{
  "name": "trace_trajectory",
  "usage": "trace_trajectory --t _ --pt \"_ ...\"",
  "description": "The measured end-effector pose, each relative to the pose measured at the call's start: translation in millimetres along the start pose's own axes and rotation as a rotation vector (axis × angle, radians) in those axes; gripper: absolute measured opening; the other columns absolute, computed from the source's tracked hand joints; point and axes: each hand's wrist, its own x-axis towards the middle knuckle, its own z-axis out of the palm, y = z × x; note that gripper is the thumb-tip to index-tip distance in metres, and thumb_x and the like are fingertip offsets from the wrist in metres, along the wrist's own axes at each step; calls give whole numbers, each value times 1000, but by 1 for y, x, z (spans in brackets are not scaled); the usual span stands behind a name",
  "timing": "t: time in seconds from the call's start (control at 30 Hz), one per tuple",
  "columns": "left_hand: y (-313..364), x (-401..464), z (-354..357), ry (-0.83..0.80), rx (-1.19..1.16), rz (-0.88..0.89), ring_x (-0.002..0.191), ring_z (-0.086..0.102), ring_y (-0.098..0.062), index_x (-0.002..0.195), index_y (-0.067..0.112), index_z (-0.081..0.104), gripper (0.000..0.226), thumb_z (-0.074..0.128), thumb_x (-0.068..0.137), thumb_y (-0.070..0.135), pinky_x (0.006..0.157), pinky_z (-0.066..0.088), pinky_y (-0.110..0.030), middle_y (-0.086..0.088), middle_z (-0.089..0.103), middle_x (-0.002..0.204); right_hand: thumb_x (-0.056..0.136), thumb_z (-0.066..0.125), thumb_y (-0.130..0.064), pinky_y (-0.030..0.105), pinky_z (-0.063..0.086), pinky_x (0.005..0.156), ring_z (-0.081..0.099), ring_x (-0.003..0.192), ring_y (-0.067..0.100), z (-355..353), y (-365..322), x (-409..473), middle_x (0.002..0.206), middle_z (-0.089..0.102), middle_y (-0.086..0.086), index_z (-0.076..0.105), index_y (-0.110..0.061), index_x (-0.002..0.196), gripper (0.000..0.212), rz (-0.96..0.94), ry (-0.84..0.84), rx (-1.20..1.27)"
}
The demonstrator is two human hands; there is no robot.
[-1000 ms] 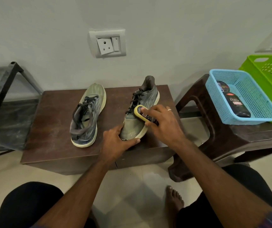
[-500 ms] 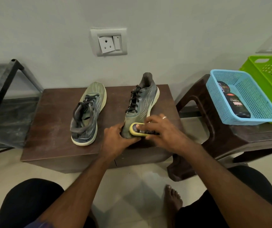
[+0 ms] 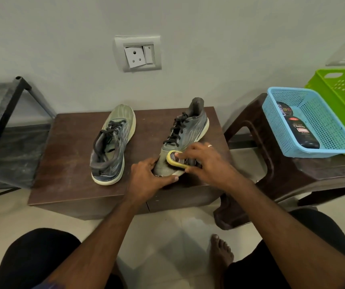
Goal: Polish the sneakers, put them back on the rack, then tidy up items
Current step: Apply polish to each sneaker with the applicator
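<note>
Rubbing toe of right sneaker (image 3: 185, 132) with polish sponge (image 3: 180, 161); sponge down from lace area a second ago to toe cap now; right hand (image 3: 206, 161) curled round sponge; left hand (image 3: 146, 178) grips toe, steadying on low table (image 3: 67, 163); left sneaker (image 3: 112, 142) beside it, untouched; polishing likely early, rack (image 3: 2, 126) and tidying pending.

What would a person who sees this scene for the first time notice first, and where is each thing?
At the front edge of the low brown table, the right hand presses a yellow-edged shoe-shine sponge on the toe of the right sneaker, while the left hand grips that toe. The second sneaker stands apart to the left. On the stool to the right, a blue basket holds a black polish bottle.
</note>
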Motion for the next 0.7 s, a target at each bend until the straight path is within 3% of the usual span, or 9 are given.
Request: trace_trajectory --t 0.1,0.2,0.33,0.47,0.57,0.67,0.7 --pt "1 0 -1 6 1 -1 89 71 -10 108 20 71 73 88 51 63 77 59 -45 7 75 97 86 74 -25 40 47 97 50 110 15 4 11 6 123 56 -6 59 -33 130 47 219 209 -41" --pt "2 -2 -2 -5 -26 -8 92 71 -8 110 22 71 69 89 53 58 81 59 -45 11 75 100 86 73 -26 42 52 92 52 108 18 6 21 7 120 55 -5 56 -34 132 50 384 374 -14" --pt "6 -4 -9 -37 -151 -60 97 71 -6 113 20 72 61 94 59 35 85 59 -40 11 75 103 84 76 -28 38 52 90 52 107 15 3 17 3 118 57 -6 60 -31 132 51 264 372 81" --pt "8 -8 -17 -61 -216 -102 95 71 -5 118 10 70 62 94 62 22 78 57 -21 7 75 103 85 75 -29 37 51 93 52 111 17 0 12 2 122 58 -5 60 -29 133 50 238 339 96" --pt "11 -9 -21 -61 -179 -152 97 70 -5 122 10 66 70 94 61 31 80 57 -22 2 73 111 88 72 -31 29 42 92 50 109 14 -4 2 7 121 59 -1 59 -26 135 49 201 318 46" --pt "23 -4 -18 -39 -33 -153 115 60 -9 136 20 54 101 84 50 64 97 52 -31 6 64 128 88 71 -34 31 44 91 48 105 13 -6 -5 12 119 59 0 59 -26 135 49 189 321 0" --pt "28 -3 -14 -15 -3 -136 118 57 -9 137 24 53 104 82 48 69 99 49 -28 9 62 127 88 71 -35 29 43 89 49 105 15 -5 -5 12 119 59 -1 59 -27 135 50 198 315 -15"
